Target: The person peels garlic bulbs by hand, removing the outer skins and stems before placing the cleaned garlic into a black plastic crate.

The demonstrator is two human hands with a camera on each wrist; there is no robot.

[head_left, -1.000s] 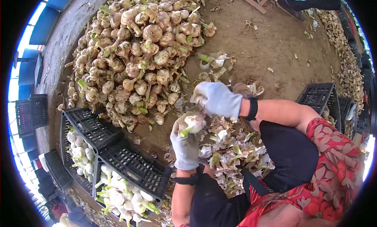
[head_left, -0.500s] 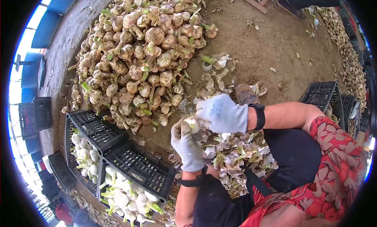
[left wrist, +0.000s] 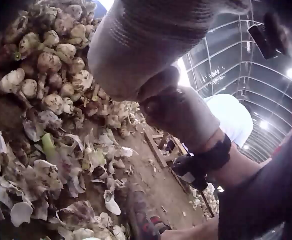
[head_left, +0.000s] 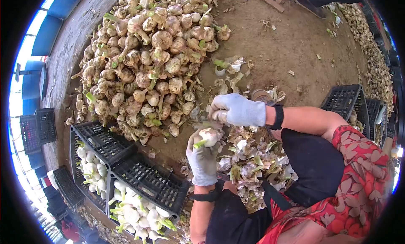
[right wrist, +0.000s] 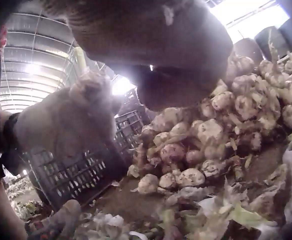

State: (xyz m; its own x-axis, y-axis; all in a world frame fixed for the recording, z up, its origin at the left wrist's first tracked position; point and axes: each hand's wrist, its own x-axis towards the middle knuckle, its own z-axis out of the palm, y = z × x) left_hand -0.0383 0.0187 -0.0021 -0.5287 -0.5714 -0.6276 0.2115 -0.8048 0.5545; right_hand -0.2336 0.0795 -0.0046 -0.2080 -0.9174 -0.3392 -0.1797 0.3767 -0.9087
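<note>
My left hand [head_left: 201, 161], in a pale knitted glove, grips a garlic bulb [head_left: 208, 137] with a short green stem, its white and purplish surface partly bared. In the right wrist view the bulb [right wrist: 92, 86] sits at the left hand's fingertips, stem upward. Just above and right of it, apart from the bulb, is my gloved right hand [head_left: 241, 110] with curled fingers. Blurred wisps of garlic skin [head_left: 214, 124] show right at its fingertips. Below both hands lies a heap of peeled garlic skins [head_left: 257, 164].
A large pile of unpeeled garlic [head_left: 143, 62] rises ahead. Black crates [head_left: 147, 183] at the left hold peeled white bulbs [head_left: 137, 212]. Another black crate [head_left: 344, 101] stands at the right. A person's dark shoe [head_left: 312, 7] is near a wooden frame [head_left: 268, 0] at the top.
Half a second ago my right fingers were at the bulb; now they have pulled up and away from it. The left hand keeps hold of the bulb and has turned it, stem toward lower left.
</note>
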